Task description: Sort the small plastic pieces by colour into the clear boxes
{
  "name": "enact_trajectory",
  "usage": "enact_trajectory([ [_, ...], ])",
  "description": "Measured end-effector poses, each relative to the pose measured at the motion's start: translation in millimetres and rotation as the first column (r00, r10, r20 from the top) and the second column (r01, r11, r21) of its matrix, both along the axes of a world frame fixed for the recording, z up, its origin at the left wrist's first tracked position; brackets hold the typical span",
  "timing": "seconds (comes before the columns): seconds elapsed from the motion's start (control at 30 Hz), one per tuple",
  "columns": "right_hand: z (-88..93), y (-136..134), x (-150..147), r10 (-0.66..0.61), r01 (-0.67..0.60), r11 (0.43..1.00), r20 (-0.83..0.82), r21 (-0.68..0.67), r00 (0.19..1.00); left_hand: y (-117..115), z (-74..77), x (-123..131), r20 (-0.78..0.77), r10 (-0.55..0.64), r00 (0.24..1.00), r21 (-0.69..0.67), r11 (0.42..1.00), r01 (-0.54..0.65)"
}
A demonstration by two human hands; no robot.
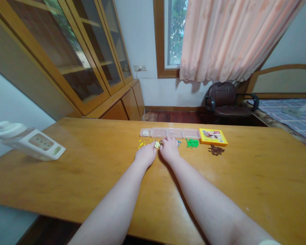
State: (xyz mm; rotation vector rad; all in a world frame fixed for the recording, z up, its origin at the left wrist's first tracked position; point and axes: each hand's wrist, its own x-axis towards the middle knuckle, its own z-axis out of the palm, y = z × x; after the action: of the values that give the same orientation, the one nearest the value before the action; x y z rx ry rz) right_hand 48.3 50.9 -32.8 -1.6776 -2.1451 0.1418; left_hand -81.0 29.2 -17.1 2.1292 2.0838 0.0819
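Both my hands rest on the wooden table [66, 163], fingers curled together around a small yellow block assembly [157, 145]. My left hand [146, 155] pinches its left side and my right hand [169, 150] pinches its right side. Loose yellow pieces [141, 143] lie just left of my hands, and a few blue pieces [179, 143] show right of my right hand. A pile of green pieces [192, 143] and a pile of brown pieces [216, 150] lie further right. A row of clear plastic compartments [169, 132] sits just behind my hands.
A yellow booklet or box [213, 136] lies at the right end of the clear tray. A white device [28, 140] sits at the table's left edge. Beyond the table stand a glass-door cabinet [73, 61], a dark chair [225, 100] and a bed [290, 115].
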Motion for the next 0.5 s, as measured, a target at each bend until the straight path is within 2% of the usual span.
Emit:
enact_trajectory([
  [0.17,0.2,-0.5,-1.4,0.009,-0.009,1.0,-0.033,0.011,0.999,9.3,-1.6,-0.9,-0.024,0.064,0.998,0.009,0.998,-0.064],
  [0.37,0.8,-0.9,-1.5,0.004,-0.003,1.0,-0.031,0.004,1.0,9.7,-0.9,0.9,-0.034,0.059,0.998,-0.026,0.998,-0.06],
  [0.5,2.9,-1.4,-1.0,0.01,-0.01,1.0,-0.031,-0.011,0.999,11.2,0.8,-7.8,-0.045,0.106,0.993,-0.026,0.994,-0.107],
])
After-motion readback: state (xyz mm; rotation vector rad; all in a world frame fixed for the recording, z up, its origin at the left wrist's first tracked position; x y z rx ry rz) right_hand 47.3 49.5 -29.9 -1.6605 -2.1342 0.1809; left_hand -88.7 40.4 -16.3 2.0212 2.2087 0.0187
